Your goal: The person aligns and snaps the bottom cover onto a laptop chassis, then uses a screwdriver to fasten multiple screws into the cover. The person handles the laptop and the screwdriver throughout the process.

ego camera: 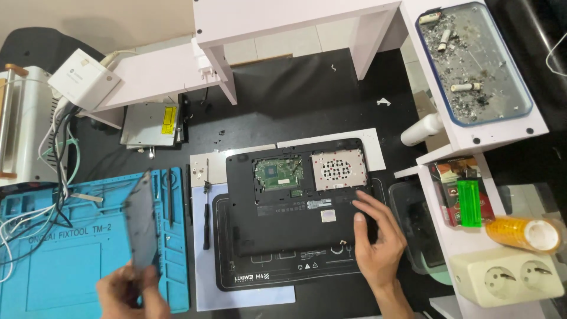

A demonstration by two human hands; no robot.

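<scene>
Laptop [295, 198], black and lying bottom-up with its circuit board exposed, sits on a dark mat [260, 277] in the middle of the tabletop [307, 100]. Right hand [378, 242] rests on its lower right corner, fingers spread. Left hand [130, 292] pinches a thin grey cover panel [142, 221], held on edge above a blue work mat [65, 254]. A black screwdriver [207, 224] lies just beside the laptop.

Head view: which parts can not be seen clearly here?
- Left hand: cut off by the bottom edge.
- Dark panel it holds: motion-blurred, surface detail unreadable.
- Laptop right side: partly covered by the right hand.
- Circuit board parts: too small.
</scene>
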